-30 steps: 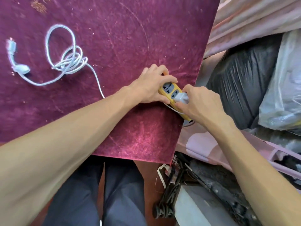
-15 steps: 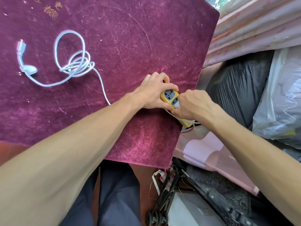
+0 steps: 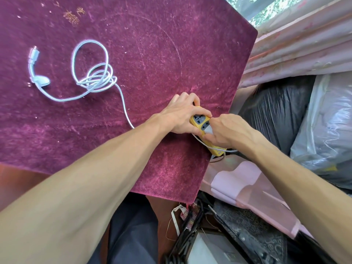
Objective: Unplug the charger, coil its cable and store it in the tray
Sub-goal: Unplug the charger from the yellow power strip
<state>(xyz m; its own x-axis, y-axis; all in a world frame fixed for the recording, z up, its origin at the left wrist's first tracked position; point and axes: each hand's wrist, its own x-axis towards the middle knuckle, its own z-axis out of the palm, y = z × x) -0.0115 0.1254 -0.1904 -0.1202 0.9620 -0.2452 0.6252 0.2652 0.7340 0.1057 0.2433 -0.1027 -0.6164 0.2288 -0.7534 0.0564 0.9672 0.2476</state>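
Note:
A yellow power strip (image 3: 199,121) lies at the right edge of the table. My left hand (image 3: 181,115) presses down on its far end and holds it. My right hand (image 3: 228,131) pinches the white charger (image 3: 208,129) that sits in one of the strip's sockets. The charger's white cable (image 3: 91,77) runs left across the table into a loose tangle. Its connector end (image 3: 34,54) lies at the far left. No tray is in view.
A maroon velvet cloth (image 3: 152,54) covers the table. To the right hang pink curtains (image 3: 304,44), with black and clear plastic bags (image 3: 285,115) below them. A pink plastic piece (image 3: 238,180) and dark clutter lie by my knees.
The view has shifted, so everything sits a little lower and further right. My right hand has closed tighter over the charger. The charger still sits in the strip and the cable has not moved.

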